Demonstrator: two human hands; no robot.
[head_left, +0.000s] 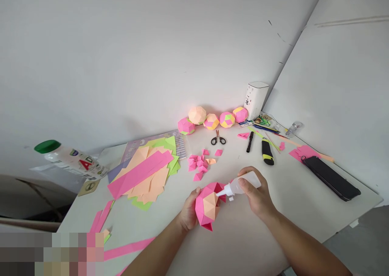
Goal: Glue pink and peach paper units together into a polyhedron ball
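My left hand (pixel 189 212) grips the open paper ball (pixel 204 201); at the ball's right, my right hand (pixel 259 195) pinches the squeeze bottle (pixel 253 179). Squeezing too hard could flood the ball.

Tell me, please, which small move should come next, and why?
Probably a gentle squeeze of the nozzle bottle: the right hand holds its tip at the open side of the pink-and-peach paper ball, which the left hand steadies.

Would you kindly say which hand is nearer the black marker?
Right. The right hand, holding a squeeze bottle, is in front of the black marker; the left hand, holding a paper ball, is farther off, leftward.
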